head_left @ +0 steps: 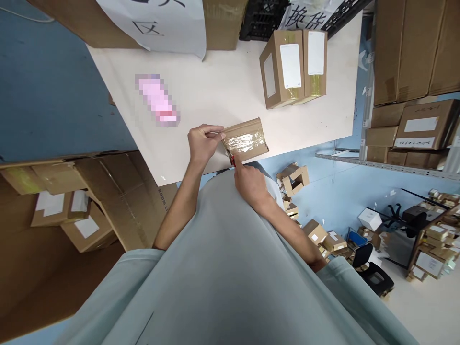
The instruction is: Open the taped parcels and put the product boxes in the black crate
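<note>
A small flat cardboard box [247,128], with shiny clear tape over its top, lies near the front edge of the white table. My left hand [203,143] is closed in a pinch at its upper left corner. My right hand [251,184] is closed around a small red cutter [233,160], its forefinger stretched toward the box. The cutter's dark tip meets the lower left end of the box; my fingers hide most of the handle.
Two taped boxes [292,67] with white labels stand at the table's [223,86] back right. A blurred pink item [158,98] lies at left. Behind are a black crate [264,19] and a paper sign [158,24]. An open carton [118,191] holding boxes stands on the left.
</note>
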The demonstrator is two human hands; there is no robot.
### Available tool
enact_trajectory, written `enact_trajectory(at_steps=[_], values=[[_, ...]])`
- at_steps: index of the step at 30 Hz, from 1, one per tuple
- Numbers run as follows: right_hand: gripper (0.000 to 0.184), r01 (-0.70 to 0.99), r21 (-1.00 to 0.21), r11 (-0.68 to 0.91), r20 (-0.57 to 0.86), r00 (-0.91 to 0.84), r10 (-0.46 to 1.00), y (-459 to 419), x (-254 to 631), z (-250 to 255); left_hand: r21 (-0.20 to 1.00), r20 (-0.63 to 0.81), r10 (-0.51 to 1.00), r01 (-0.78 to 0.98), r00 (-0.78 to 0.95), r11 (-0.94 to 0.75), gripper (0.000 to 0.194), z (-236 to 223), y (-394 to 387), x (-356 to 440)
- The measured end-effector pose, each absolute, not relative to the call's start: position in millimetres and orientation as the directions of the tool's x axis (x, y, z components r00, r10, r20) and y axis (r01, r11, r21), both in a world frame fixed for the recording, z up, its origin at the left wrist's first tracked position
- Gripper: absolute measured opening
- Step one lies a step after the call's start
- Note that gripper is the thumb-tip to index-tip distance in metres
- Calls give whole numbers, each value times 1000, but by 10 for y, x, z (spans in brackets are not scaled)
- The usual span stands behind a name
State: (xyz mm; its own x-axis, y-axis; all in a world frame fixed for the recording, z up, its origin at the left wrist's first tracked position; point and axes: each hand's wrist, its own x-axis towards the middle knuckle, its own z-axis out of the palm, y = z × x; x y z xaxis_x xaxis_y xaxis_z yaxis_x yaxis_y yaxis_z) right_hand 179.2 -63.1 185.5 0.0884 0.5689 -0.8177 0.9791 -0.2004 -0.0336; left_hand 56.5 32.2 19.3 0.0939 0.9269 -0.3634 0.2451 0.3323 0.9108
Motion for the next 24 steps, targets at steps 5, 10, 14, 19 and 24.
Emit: enact_trajectory(at_steps=[5,10,14,19,24], values=[[91,987,-78,-144,-854,8,520,-742,1793,1814,916,-337,939,257,77,307,23,186,365,591],[83,968,-165,-189,-782,-12,623,-812,1938,1977,910,-358,929,259,95,324,22,241,400,556],[67,902,-230,-365,-657,132,742,-860,2205,1997,901,-346,932,315,109,298,25,312,390,477],[66,816,-218,-535,-520,367,772,-911,2607,1787,866,-88,977,500,195,-22,40,558,338,618],[63,789,-341,-511,-398,371,839,-937,2852,1645,794,94,833,463,546,-393,39,684,177,1234]])
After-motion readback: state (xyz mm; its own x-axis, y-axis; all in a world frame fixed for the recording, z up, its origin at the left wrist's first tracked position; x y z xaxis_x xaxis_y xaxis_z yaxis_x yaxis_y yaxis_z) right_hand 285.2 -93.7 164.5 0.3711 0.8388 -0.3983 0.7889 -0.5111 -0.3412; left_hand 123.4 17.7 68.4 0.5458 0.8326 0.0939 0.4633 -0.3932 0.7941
